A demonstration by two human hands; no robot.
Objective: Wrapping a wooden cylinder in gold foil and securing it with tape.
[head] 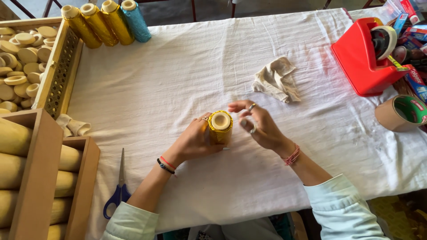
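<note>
One gold spool [220, 127], four upright spools [106, 21]

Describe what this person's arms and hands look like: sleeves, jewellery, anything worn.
Both arms wear pale light-blue sleeves pushed up the forearm. The left hand has a ring and, at the wrist, a black band beside a red one. The right hand has a silvery ring and a pink-red thread bracelet at the wrist.

Blue-handled scissors [116, 189], crumpled cloth [275, 79], red tape dispenser [362, 58].

left hand [192, 141] curled closed in a grip — right hand [257, 126] beside it, fingers loosely spread.
</note>
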